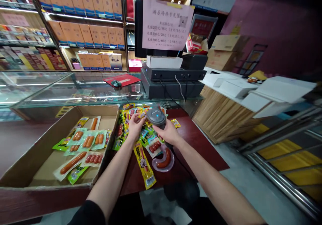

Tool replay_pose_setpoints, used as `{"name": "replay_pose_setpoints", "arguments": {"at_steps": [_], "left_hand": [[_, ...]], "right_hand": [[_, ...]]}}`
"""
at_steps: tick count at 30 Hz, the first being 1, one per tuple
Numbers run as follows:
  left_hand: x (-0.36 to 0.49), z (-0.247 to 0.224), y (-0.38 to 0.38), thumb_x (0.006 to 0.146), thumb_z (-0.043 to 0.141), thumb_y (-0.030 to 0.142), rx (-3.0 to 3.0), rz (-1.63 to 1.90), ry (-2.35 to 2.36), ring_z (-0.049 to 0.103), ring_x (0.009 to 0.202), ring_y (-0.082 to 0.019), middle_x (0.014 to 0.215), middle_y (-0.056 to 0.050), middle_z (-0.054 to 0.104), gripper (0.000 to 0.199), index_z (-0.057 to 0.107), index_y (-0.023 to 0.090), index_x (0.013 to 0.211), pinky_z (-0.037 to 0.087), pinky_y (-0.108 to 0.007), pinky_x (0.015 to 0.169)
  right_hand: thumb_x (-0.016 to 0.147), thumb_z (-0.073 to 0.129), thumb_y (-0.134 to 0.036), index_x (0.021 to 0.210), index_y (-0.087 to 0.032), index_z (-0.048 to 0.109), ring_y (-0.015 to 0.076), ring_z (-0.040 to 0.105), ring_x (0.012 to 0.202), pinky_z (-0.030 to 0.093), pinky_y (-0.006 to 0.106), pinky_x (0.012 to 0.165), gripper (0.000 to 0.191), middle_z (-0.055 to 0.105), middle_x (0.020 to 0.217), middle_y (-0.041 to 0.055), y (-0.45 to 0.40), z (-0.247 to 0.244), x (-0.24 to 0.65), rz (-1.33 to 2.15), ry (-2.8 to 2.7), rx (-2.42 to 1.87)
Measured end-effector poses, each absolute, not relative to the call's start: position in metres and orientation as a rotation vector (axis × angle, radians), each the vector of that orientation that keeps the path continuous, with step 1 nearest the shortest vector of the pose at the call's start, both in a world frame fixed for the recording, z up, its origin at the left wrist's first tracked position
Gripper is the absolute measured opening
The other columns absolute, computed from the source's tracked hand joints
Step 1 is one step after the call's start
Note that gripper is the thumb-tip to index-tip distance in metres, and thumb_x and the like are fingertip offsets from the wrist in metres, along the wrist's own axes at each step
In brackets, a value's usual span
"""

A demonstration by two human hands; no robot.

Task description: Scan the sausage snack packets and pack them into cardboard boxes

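Note:
My right hand (169,131) is closed round the handle of a dark grey barcode scanner (156,116), which shows a small blue light on top. Beside it, my left hand (135,127) pinches a small yellow sausage packet (144,113) close to the scanner's head; the packet is partly hidden. Under both hands lies a heap of packaged sausages in yellow, green and clear wrappers. Nearer to me are a long yellow sausage packet (144,164), a clear pack of red sausages (154,146) and a curved sausage in clear plastic (164,160).
On the left stands an open cardboard box (45,173) holding several sausage packets. Behind the dark red table (198,144) are a glass counter (88,84), a mouse (116,83) on a red mat and a black cash drawer (173,87). White boxes (235,88) stand right.

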State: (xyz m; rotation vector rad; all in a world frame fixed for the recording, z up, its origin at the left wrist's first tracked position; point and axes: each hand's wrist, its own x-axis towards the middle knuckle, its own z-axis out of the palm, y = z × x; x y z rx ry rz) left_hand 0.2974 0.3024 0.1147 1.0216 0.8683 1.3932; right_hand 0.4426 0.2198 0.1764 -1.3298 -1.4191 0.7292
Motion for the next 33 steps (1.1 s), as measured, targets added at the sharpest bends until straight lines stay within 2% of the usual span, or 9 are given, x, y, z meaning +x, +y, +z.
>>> {"name": "replay_pose_setpoints", "arguments": {"at_steps": [3,8,13,15,17,23,29,33], "left_hand": [[0.290,0.123,0.304,0.069,0.079,0.040,1.000,1.476,0.831,0.070,0.098,-0.018,0.107,-0.007,0.073,0.046,0.057,0.020,0.104,0.054,-0.026,0.083],[0.278,0.138,0.304,0.079,0.074,0.040,1.028,1.518,0.870,0.068,0.110,-0.021,0.117,-0.008,0.072,0.042,0.062,0.019,0.114,0.054,-0.028,0.090],[0.274,0.149,0.299,0.076,0.080,0.035,1.039,1.516,0.878,0.065,0.118,-0.022,0.129,-0.009,0.067,0.063,0.056,0.023,0.132,0.053,-0.027,0.092],[0.274,0.149,0.297,0.074,0.082,0.036,1.074,1.536,0.849,0.065,0.119,-0.022,0.129,-0.009,0.067,0.070,0.054,0.024,0.136,0.053,-0.027,0.094],[0.275,0.148,0.296,0.071,0.084,0.038,1.092,1.553,0.774,0.066,0.115,-0.022,0.122,-0.009,0.070,0.071,0.055,0.023,0.134,0.052,-0.029,0.096],[0.276,0.140,0.300,0.063,0.088,0.039,0.962,1.629,0.606,0.069,0.106,-0.023,0.108,-0.009,0.075,0.052,0.067,0.017,0.104,0.050,-0.037,0.101],[0.277,0.138,0.302,0.060,0.090,0.038,0.912,1.632,0.588,0.069,0.109,-0.025,0.107,-0.010,0.075,0.053,0.070,0.016,0.104,0.049,-0.041,0.103],[0.278,0.143,0.297,0.066,0.086,0.040,0.999,1.625,0.549,0.067,0.114,-0.027,0.110,-0.011,0.075,0.047,0.072,0.016,0.104,0.049,-0.042,0.104]], "right_hand": [[0.075,0.071,-0.031,0.098,-0.018,0.071,0.0277,0.071,0.092,0.055,0.038,0.086,0.026,0.077,0.096,0.0082,0.210,0.174,0.421,0.663,-1.545,-1.305],[0.075,0.071,-0.033,0.093,-0.020,0.070,0.0286,0.070,0.088,0.055,0.037,0.080,0.022,0.076,0.088,0.0086,0.200,0.174,0.394,0.640,-1.470,-1.353],[0.076,0.070,-0.030,0.093,-0.018,0.068,0.0244,0.069,0.081,0.054,0.034,0.077,0.021,0.076,0.091,0.0098,0.197,0.177,0.383,0.581,-1.500,-1.296],[0.076,0.070,-0.029,0.092,-0.017,0.068,0.0234,0.069,0.080,0.054,0.032,0.076,0.020,0.076,0.090,0.0094,0.195,0.181,0.381,0.551,-1.494,-1.281],[0.077,0.070,-0.029,0.093,-0.017,0.068,0.0229,0.069,0.079,0.055,0.032,0.075,0.020,0.076,0.089,0.0089,0.192,0.186,0.380,0.538,-1.479,-1.269],[0.076,0.070,-0.029,0.096,-0.020,0.070,0.0274,0.072,0.083,0.057,0.035,0.072,0.023,0.075,0.079,0.0068,0.186,0.198,0.380,0.527,-1.459,-1.304],[0.076,0.071,-0.030,0.089,-0.022,0.070,0.0285,0.073,0.080,0.057,0.034,0.064,0.015,0.074,0.075,0.0065,0.187,0.196,0.382,0.518,-1.443,-1.341],[0.075,0.072,-0.031,0.085,-0.022,0.069,0.0281,0.073,0.075,0.056,0.033,0.060,0.014,0.073,0.071,0.0064,0.187,0.195,0.383,0.504,-1.438,-1.369]]}}
